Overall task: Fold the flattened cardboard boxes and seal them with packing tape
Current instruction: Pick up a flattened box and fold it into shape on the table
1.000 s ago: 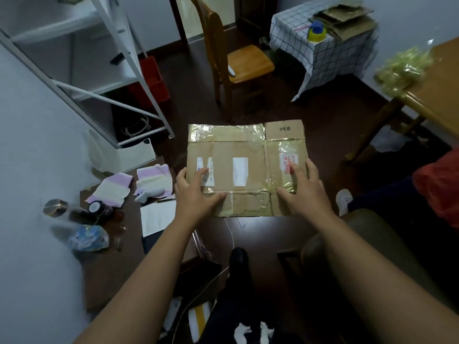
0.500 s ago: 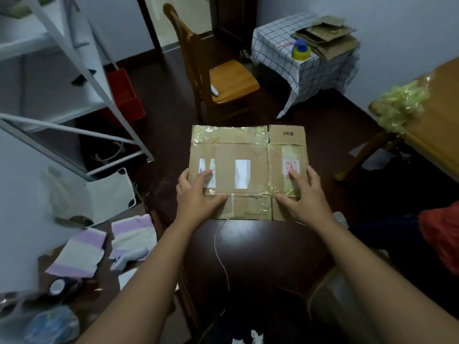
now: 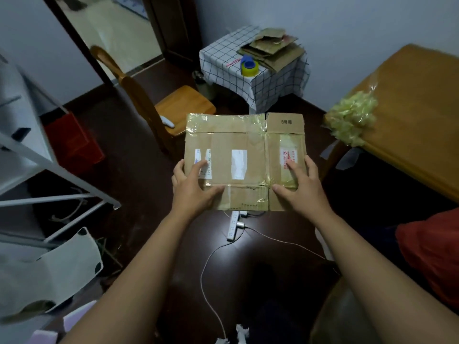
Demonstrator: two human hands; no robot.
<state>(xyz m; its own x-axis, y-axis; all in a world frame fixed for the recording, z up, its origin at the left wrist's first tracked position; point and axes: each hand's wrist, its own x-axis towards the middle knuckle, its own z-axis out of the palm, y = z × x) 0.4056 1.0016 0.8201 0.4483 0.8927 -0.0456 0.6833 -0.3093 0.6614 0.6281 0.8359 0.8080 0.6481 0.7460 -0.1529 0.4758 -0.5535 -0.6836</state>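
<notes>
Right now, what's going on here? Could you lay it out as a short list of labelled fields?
held item: flattened cardboard box, old shiny tape and white labels on it, held in the air in front of the person
left hand: grips the box's near left corner, thumb on top
right hand: grips the near right corner, thumb on top
tape roll: yellow with blue holder, on the checked-cloth table
more cardboard: flat pile on that same table
nearby: wooden chair, power strip on the floor
stage: box not yet folded
</notes>
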